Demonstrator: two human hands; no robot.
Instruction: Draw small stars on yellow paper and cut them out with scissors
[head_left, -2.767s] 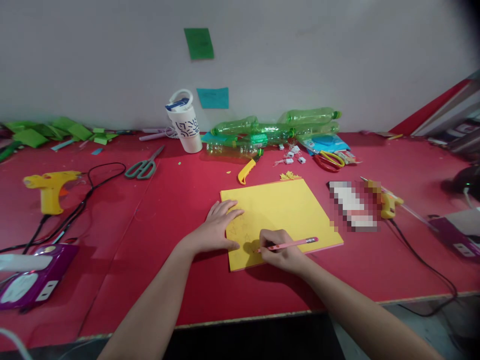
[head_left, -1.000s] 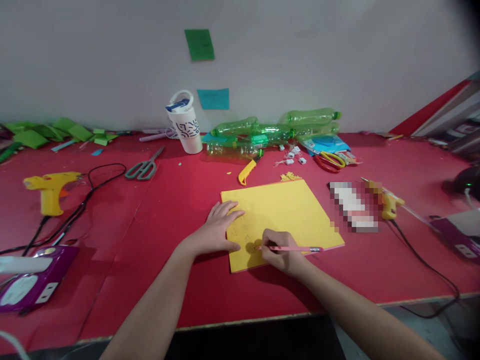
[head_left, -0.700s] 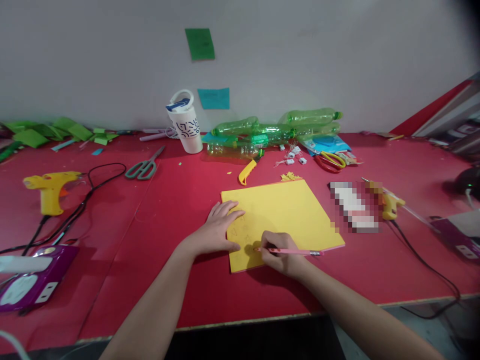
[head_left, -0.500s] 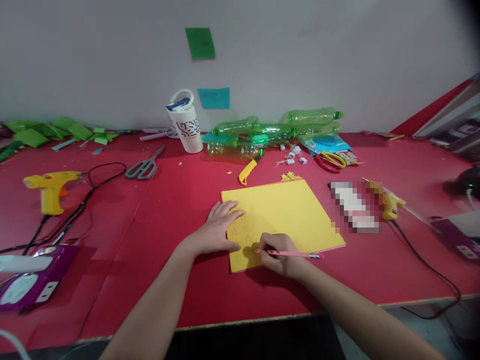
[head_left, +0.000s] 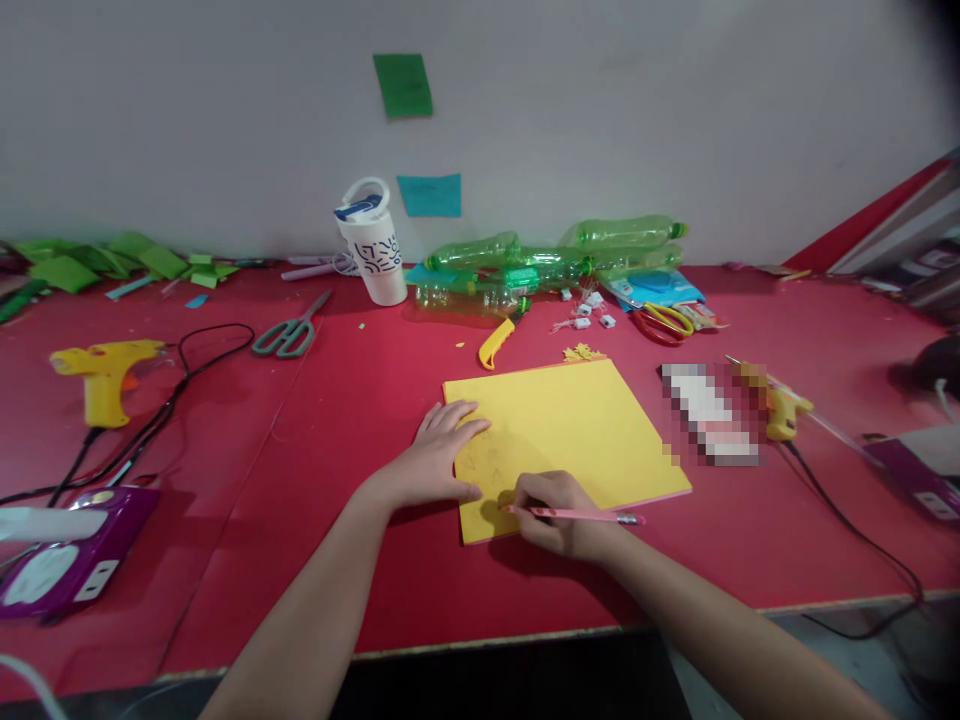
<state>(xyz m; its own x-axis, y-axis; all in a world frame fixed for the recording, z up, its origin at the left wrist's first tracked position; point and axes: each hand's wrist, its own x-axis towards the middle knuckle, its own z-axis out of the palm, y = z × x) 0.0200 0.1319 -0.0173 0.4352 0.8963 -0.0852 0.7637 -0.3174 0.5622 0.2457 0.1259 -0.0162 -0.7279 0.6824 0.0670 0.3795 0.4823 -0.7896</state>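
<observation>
A yellow sheet lies on the red table, with pink showing along its lower edge. Small star-like pencil outlines are drawn near its left side. My left hand rests on the sheet's left edge, fingers spread, holding nothing. In my right hand is a pink pencil, its tip touching the sheet at the lower left and its eraser end pointing right. Just beyond the sheet's top edge is a small pile of yellow cut pieces. A yellow cutter lies behind the sheet.
Scissors, a white tumbler and green bottles stand or lie toward the wall. Yellow glue guns with cords lie on both sides. A purple power strip is at left; a pixelated item lies right.
My right hand and the pencil tip have shifted slightly left and down on the sheet. My left hand has stayed in place.
</observation>
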